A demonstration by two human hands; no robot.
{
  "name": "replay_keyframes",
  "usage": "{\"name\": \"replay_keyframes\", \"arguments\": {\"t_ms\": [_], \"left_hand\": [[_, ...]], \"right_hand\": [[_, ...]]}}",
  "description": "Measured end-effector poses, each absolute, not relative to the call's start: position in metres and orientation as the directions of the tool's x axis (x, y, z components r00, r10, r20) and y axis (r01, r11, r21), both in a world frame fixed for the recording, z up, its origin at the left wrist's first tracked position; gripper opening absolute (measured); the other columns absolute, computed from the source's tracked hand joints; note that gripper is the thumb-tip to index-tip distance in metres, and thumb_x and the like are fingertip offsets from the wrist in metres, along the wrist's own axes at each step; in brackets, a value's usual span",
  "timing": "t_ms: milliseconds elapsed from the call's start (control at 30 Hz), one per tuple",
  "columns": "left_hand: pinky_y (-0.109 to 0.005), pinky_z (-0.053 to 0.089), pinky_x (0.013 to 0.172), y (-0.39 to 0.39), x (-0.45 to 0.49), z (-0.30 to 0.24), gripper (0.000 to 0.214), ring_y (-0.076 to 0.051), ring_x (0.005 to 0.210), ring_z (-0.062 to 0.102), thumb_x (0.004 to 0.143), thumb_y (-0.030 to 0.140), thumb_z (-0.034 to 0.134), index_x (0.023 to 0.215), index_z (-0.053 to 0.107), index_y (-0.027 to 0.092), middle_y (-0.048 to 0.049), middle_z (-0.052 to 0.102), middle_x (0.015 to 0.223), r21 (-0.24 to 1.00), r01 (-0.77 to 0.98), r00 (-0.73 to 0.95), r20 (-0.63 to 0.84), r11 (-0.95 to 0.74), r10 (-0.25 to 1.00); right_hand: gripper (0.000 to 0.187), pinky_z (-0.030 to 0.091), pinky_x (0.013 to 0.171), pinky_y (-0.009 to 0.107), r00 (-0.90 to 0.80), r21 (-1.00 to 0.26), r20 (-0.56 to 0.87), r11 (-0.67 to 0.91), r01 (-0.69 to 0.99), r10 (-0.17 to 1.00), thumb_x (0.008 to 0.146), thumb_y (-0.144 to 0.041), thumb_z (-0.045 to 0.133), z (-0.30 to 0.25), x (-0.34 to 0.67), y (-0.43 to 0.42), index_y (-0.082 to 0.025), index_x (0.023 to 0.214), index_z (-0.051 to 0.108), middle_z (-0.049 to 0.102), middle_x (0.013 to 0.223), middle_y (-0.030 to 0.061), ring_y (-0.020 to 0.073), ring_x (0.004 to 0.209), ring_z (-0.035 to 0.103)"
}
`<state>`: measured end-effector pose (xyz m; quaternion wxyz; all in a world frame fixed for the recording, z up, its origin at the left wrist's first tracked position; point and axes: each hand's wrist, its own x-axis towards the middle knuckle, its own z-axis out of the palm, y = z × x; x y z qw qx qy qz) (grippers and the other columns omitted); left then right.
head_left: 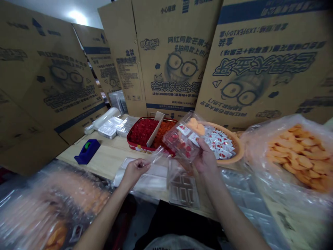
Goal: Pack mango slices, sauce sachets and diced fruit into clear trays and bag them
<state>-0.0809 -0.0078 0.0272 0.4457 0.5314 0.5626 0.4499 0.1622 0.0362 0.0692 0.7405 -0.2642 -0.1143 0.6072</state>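
Observation:
My right hand (206, 154) is closed on a clear plastic tray (183, 137) held tilted above the table. Inside it are orange pieces, red pieces and small white sachets. My left hand (135, 171) pinches the edge of a clear plastic bag (159, 156), which stretches toward the tray's lower left corner. Whether the tray's corner is inside the bag I cannot tell. Beneath my hands lie a stack of flat clear bags (153, 177) and an unfilled clear compartment tray (183, 191).
A red tin (140, 147) with a cardboard divider holds red and orange bits. An orange basket (240, 151) holds sachets; right of it is a bag of orange pieces (299, 152). A blue tape dispenser (87, 152) stands left. Cardboard boxes (171, 31) wall the back.

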Motion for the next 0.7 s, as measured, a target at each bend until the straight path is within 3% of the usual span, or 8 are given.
{"name": "replay_keyframes", "arguments": {"t_ms": [167, 367, 700], "left_hand": [[-0.026, 0.040, 0.066, -0.031, -0.071, 0.020, 0.027, -0.016, 0.067, 0.056, 0.070, 0.042, 0.061, 0.068, 0.066, 0.015, -0.0032, 0.064, 0.066, 0.984, 0.141, 0.001, -0.111, 0.110, 0.994], [-0.023, 0.035, 0.055, -0.044, -0.068, 0.012, 0.026, -0.011, 0.054, 0.046, 0.054, 0.036, 0.075, 0.059, 0.061, 0.015, 0.0015, 0.056, 0.055, 0.979, 0.167, -0.126, -0.097, 0.117, 0.987], [-0.021, 0.034, 0.056, -0.051, -0.063, 0.013, 0.028, -0.010, 0.057, 0.046, 0.052, 0.033, 0.077, 0.062, 0.058, 0.015, 0.0028, 0.055, 0.059, 0.984, 0.120, -0.173, -0.108, 0.129, 0.979]], "right_hand": [[0.025, 0.058, 0.068, 0.026, 0.199, -0.530, -0.135, 0.099, -0.842, 0.971, 0.067, -0.007, 0.060, 0.066, 0.152, 0.040, -0.018, 0.090, 0.061, 0.070, 0.079, -0.0015, 0.0129, 0.069, 0.067], [0.025, 0.057, 0.066, 0.021, 0.144, -0.512, -0.163, 0.041, -0.858, 0.976, 0.068, -0.005, 0.059, 0.065, 0.145, 0.042, -0.019, 0.088, 0.060, 0.069, 0.073, -0.0031, 0.0106, 0.066, 0.066], [0.025, 0.057, 0.068, 0.021, 0.115, -0.454, -0.125, 0.046, -0.890, 0.985, 0.071, -0.003, 0.055, 0.081, 0.127, 0.034, -0.018, 0.090, 0.061, 0.070, 0.079, -0.0023, 0.0096, 0.068, 0.065]]}}
